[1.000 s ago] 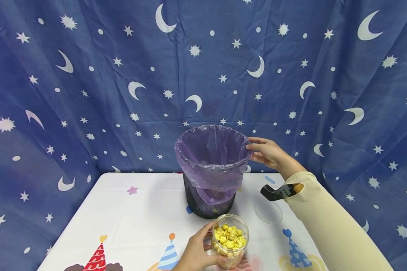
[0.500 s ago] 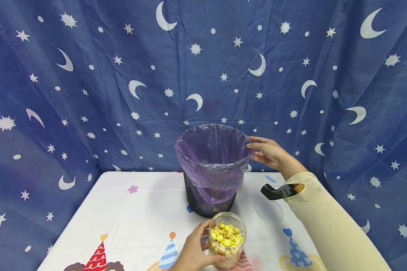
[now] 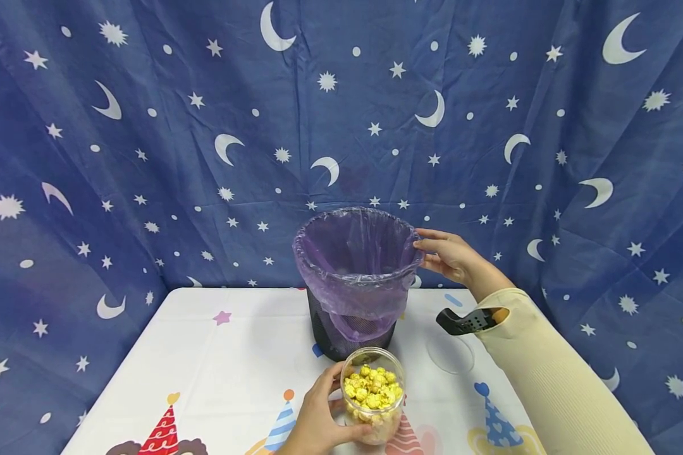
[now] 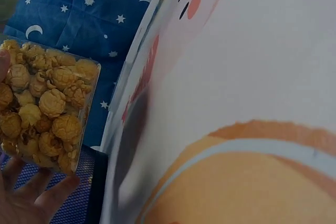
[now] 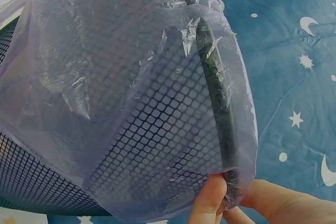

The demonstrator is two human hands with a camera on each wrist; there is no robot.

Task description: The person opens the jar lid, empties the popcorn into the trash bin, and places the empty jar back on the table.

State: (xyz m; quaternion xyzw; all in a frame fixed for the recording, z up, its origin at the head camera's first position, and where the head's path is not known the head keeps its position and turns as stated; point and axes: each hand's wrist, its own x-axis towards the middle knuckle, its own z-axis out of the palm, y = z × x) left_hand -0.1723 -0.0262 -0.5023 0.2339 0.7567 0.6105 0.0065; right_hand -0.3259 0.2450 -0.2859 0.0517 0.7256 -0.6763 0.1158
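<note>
My left hand (image 3: pixel 319 414) grips a clear round jar (image 3: pixel 382 426) from its left side, thumb in front and fingers behind. Yellow popcorn (image 3: pixel 374 393) shows inside through the uncovered top; in the left wrist view the popcorn (image 4: pixel 47 108) sits against the jar's clear wall, and the jar's base is off the tabletop. Behind the jar stands a black mesh wastebasket (image 3: pixel 326 325) lined with a purple plastic bag (image 3: pixel 370 300) folded over its rim. My right hand (image 3: pixel 452 256) pinches that rim at the right, thumb and fingers on the bag (image 5: pixel 79 77) in the right wrist view.
A clear round lid (image 3: pixel 451 355) lies on the table right of the wastebasket. The white tablecloth (image 3: pixel 222 354) has printed party hats and shapes. A blue curtain (image 3: pixel 205 158) with moons and stars hangs right behind the table. A black strap piece (image 3: pixel 463 322) sits at my right wrist.
My left hand has moved the jar a little left and up in the head view, toward the wastebasket. The right hand stays at the rim.
</note>
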